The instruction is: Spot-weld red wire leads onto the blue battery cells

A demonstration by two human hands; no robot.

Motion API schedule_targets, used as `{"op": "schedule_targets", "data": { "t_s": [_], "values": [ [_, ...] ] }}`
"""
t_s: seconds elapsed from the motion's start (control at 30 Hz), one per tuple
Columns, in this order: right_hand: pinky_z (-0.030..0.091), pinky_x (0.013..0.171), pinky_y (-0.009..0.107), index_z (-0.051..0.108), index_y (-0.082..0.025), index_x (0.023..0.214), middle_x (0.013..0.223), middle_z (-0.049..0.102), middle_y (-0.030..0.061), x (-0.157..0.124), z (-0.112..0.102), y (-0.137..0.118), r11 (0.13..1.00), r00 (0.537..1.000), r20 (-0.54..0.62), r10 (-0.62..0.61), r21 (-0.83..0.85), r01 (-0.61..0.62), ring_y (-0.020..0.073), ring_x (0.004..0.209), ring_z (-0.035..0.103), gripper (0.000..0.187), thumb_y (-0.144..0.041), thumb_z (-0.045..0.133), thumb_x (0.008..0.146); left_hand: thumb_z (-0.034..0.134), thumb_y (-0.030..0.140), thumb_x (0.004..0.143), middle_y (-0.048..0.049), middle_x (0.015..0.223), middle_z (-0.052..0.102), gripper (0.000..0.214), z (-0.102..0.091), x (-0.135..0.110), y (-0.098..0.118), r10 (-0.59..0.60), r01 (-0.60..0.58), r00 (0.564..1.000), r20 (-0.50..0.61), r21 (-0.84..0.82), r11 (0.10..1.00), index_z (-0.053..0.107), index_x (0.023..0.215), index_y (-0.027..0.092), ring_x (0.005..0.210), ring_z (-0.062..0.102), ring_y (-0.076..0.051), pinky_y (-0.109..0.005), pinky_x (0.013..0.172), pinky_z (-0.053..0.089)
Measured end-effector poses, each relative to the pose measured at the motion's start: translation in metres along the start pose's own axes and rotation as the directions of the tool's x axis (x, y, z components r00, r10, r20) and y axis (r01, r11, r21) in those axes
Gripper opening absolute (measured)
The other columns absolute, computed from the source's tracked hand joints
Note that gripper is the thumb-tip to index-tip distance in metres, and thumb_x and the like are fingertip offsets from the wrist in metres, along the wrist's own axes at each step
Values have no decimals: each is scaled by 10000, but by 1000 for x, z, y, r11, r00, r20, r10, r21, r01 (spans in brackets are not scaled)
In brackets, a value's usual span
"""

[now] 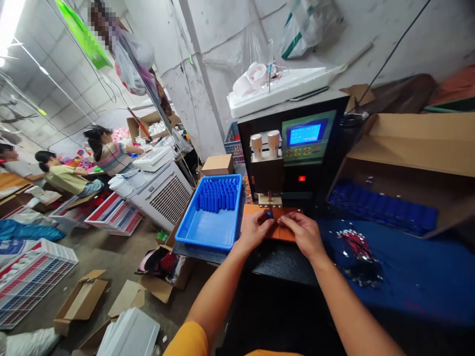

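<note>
My left hand (pixel 254 228) is closed around a blue cylindrical battery (pixel 269 214), its end showing between thumb and fingers. Close beside it, my right hand (pixel 302 231) pinches what looks like a thin wire, mostly hidden by the fingertips. Both hands rest at an orange block (pixel 249 212) below the electrodes (pixel 270 198) of a black spot welding machine (pixel 265 173). On the left, a blue tray (pixel 211 235) holds many upright blue batteries (pixel 217 195). Red and black wires with white ends (pixel 358 244) lie in a bundle to the right.
An open cardboard box (pixel 415 148) with more blue batteries stands at right. The machine has a lit display (pixel 305 133) and a foam tray (pixel 282 91) on top. A white air cooler (pixel 166 198) stands left. Several people sit farther back; crates and cartons lie on the floor.
</note>
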State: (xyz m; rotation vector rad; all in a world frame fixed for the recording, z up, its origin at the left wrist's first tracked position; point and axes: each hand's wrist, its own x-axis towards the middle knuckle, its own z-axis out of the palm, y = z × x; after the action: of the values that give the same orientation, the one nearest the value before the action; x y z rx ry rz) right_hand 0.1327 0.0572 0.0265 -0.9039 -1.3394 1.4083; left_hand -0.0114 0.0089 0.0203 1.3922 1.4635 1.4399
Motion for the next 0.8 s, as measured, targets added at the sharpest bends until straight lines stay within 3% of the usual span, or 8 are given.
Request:
{"op": "schedule_targets", "data": {
  "t_s": [0.1, 0.2, 0.43, 0.6, 0.8],
  "values": [
    [537, 743, 351, 660, -204, 650, 673, 691, 37, -3, 4, 1, 999, 999, -46, 12, 31, -11, 206, 685, 648, 387, -568, 786, 611, 650, 368, 802, -35, 836, 716, 217, 0, -4, -2, -33, 34, 999, 13, -13, 999, 692, 884, 173, 774, 646, -167, -290, 763, 538],
    [535, 744, 355, 635, -204, 652, 655, 664, 17, -5, 7, 5, 979, 989, -135, 62, 203, -33, 193, 666, 636, 349, -504, 803, 593, 687, 395, 759, -43, 841, 727, 270, -1, -7, -4, -71, 69, 997, -40, -60, 996, 701, 901, 166, 779, 664, -183, -307, 766, 543],
    [521, 762, 337, 596, -209, 668, 664, 624, -13, -7, 5, 8, 897, 966, -240, 100, 441, 17, 159, 664, 609, 255, -391, 769, 623, 662, 366, 784, -45, 911, 749, 266, -3, -7, -12, -3, 6, 998, -66, 40, 999, 720, 953, 169, 852, 683, -190, -308, 834, 530],
    [515, 748, 323, 590, -206, 672, 668, 621, -17, -7, 5, 12, 881, 961, -258, 95, 471, 39, 153, 666, 603, 245, -387, 749, 628, 656, 346, 795, -51, 950, 753, 271, -2, -8, -14, 25, -16, 995, -94, 95, 995, 728, 990, 171, 902, 692, -197, -310, 883, 520],
    [510, 760, 321, 618, -209, 674, 682, 628, -13, -8, 6, 12, 935, 967, -250, 48, 351, 44, 163, 690, 606, 221, -395, 735, 656, 646, 336, 803, -35, 860, 748, 219, 3, -8, -8, 55, -43, 995, -81, 139, 989, 734, 921, 173, 821, 683, -188, -289, 797, 539]
  ]
}}
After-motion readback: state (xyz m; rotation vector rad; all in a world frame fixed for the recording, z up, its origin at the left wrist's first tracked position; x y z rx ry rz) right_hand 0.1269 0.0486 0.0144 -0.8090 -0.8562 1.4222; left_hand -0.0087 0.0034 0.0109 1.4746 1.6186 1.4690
